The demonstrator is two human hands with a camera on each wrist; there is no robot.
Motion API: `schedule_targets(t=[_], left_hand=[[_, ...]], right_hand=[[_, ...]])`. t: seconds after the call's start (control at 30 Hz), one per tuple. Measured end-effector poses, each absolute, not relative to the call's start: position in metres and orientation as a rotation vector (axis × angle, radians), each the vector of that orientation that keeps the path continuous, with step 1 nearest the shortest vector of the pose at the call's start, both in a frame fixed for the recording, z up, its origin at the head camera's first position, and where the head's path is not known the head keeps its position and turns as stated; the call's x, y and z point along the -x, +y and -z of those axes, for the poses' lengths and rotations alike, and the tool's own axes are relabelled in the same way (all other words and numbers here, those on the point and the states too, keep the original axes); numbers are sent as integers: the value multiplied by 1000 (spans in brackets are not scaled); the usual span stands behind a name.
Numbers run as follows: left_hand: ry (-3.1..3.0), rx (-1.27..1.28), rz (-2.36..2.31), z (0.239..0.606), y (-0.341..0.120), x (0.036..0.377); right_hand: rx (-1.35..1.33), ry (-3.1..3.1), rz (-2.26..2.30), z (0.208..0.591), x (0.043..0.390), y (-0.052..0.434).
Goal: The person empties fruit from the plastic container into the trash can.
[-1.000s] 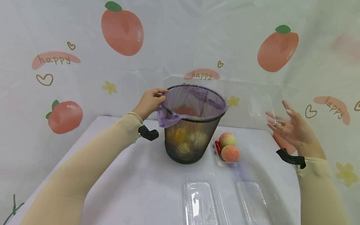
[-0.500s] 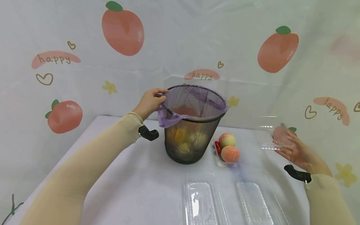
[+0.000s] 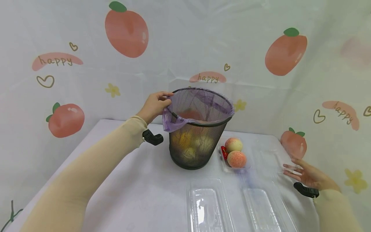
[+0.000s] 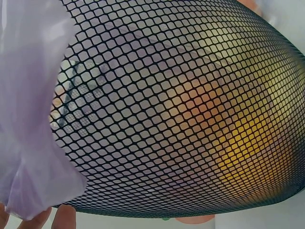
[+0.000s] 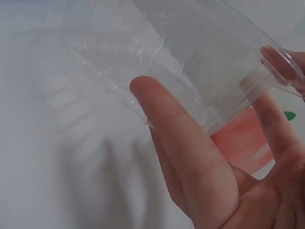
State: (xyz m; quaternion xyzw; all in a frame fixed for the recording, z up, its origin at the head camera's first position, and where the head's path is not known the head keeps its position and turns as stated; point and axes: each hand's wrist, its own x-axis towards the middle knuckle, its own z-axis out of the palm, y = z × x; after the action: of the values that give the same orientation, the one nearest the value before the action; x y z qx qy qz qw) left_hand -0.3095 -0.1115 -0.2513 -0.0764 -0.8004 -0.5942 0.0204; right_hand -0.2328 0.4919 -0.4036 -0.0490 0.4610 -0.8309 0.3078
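Observation:
A black mesh wastebasket (image 3: 188, 151) stands on the table, lined with a thin purple plastic bag (image 3: 179, 121) folded over its rim. My left hand (image 3: 156, 104) grips the bag and rim at the basket's left side; in the left wrist view its fingertips (image 4: 64, 217) show at the bag's lower end. Yellow and reddish round things show through the mesh (image 4: 143, 119). At the right, my right hand (image 3: 311, 175) holds a clear plastic container (image 5: 190, 52) by one end, low over the table, the thumb and fingers at its edges.
Right of the basket, a clear tray (image 3: 229, 168) holds two peach-coloured round fruits (image 3: 236, 159) and a small red item (image 3: 224, 152). Two more clear plastic trays (image 3: 189, 199) (image 3: 246, 199) lie at the front. A fruit-print cloth (image 3: 174, 38) hangs behind the table.
My right hand has come down with the clear container, from in front of the cloth to low over the table's right side. My left hand has stayed at the basket's rim.

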Motion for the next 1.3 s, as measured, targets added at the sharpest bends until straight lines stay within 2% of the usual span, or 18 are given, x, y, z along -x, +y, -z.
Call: schedule_targets(t=[0.33,0.8,1.3], left_hand=[[-2486,235,1830,251,-109,309],[-2492,251,1822,251,-107,309],[-2498,254,1805,251,-106,310]], right_hand=[[291,1132,2087,417,232,496],[106,1415,2000,415,229,500],[223,1459,1852,419,235,504]])
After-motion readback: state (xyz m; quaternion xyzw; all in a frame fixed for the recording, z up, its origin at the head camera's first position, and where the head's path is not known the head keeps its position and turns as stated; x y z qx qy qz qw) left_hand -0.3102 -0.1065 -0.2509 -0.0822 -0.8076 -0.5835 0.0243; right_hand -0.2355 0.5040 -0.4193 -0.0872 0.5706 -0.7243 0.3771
